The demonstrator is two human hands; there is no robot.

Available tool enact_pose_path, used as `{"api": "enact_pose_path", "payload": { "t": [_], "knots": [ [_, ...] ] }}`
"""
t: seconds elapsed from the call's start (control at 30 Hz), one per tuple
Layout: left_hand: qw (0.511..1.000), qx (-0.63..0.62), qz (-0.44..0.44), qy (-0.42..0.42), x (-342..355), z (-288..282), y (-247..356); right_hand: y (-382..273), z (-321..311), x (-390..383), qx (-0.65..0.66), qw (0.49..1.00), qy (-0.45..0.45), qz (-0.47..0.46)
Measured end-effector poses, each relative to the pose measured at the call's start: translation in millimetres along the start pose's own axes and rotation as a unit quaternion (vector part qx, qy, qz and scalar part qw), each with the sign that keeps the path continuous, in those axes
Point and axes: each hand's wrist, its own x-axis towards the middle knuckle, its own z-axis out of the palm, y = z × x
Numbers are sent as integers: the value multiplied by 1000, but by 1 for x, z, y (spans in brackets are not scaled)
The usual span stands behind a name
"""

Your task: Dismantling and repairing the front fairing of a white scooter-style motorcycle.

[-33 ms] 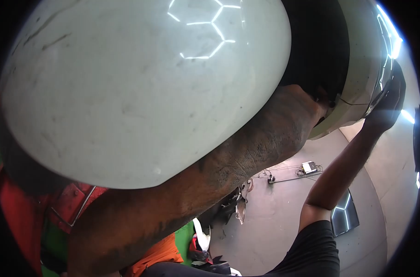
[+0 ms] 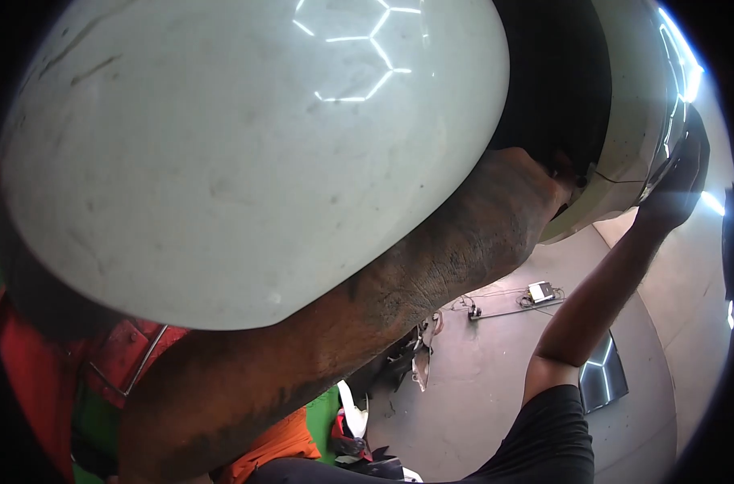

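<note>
A large, glossy white rounded panel (image 2: 246, 177), like a vehicle body part, fills the upper left and reflects a pattern of lights. Beneath its lower right edge my left forearm stretches up to the right. My left hand (image 2: 524, 194) is bent at the dark gap (image 2: 556, 73) beside a second white curved panel (image 2: 637, 89). Its fingers look closed, but their tips and whatever they may grip are hidden in shadow. At far right my right hand (image 2: 680, 181) lies against that second panel's outer side, fingers stretched upward along it in shade.
Red metal parts (image 2: 129, 351) stand at lower left by a green surface. Orange cloth (image 2: 274, 448) shows below my left forearm. Loose parts (image 2: 355, 427) lie beyond it. A small device with cables (image 2: 539, 294) and a dark panel (image 2: 603, 375) are farther off to the right.
</note>
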Motion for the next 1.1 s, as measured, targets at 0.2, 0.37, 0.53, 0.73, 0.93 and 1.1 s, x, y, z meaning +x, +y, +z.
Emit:
{"api": "enact_pose_path", "payload": {
  "t": [0.2,0.37,0.53,0.73,0.93,1.1],
  "knots": [
    [1000,-3,0,-12,-2,0,1,10,-4,3,22,1000,10,15],
    [996,71,21,53,-1,14,-7,25,-13,7,-1,999,-14,-48],
    [982,186,-21,14,1,18,7,11,-3,2,23,1000,12,-8],
    [967,245,73,12,-3,16,-6,26,-13,10,-8,999,-28,-45],
    [969,229,91,-34,5,6,-5,39,-18,17,-231,902,-39,-363],
    [996,84,14,20,-4,14,-5,40,-23,19,-266,894,-55,-357]
  ]
}}
